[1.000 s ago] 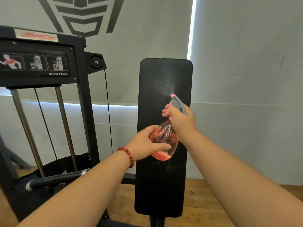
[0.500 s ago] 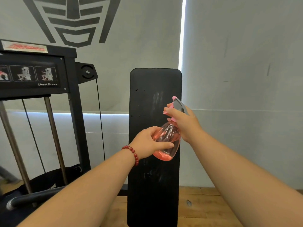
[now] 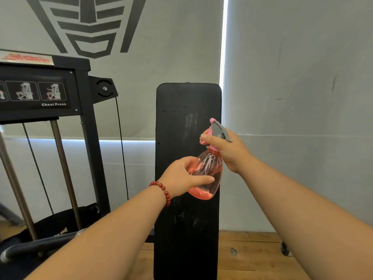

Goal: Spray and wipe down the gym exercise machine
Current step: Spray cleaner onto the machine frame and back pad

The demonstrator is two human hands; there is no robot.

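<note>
The black padded upright backrest (image 3: 187, 229) stands at centre, before the grey wall (image 3: 302, 98) and over the wooden plank floor (image 3: 242, 259). The pink translucent plastic spray bottle (image 3: 207, 174) is in front of the backrest. The left hand (image 3: 181, 176) grips its body from the left and the right hand (image 3: 228, 150) grips its neck. The black steel weight-stack frame (image 3: 88, 138) stands left of the backrest.

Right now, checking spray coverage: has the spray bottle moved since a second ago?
Yes: spray bottle is slightly higher, nearer the right edge of the black pad.

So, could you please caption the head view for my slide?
The left hand and right hand hold a pink spray bottle before the wet black pad.
</note>
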